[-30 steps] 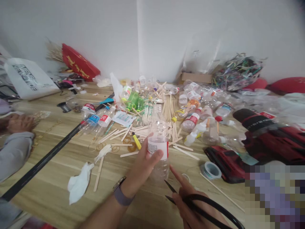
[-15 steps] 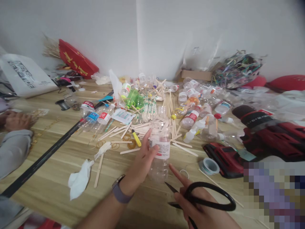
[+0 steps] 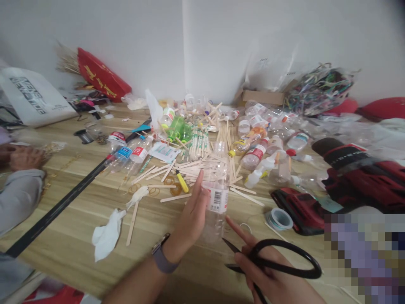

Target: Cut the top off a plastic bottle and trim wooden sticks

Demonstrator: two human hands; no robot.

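Note:
A clear plastic bottle (image 3: 216,198) with a white and red label stands upright in front of me, a barcode showing on the near side. My left hand (image 3: 193,211) is against the bottle's left side, fingers pointing up along it; some fingertips are hidden behind it. In my right hand (image 3: 268,270) is a pair of black-handled scissors (image 3: 286,242), blades apart and pointing left near the bottle's lower right. The right index finger stretches out to the bottle's side.
Wooden sticks (image 3: 193,171), a yellow-handled tool (image 3: 182,181) and more plastic bottles (image 3: 255,154) cover the table behind. To the right lie a red cordless drill (image 3: 363,177) and a wire spool (image 3: 280,218). Another person's hand (image 3: 27,158) is at the left edge.
The bottle has turned, so its barcode faces me instead of the printed text. My left thumb has shifted on its side. The scissors remain near the bottle's lower part.

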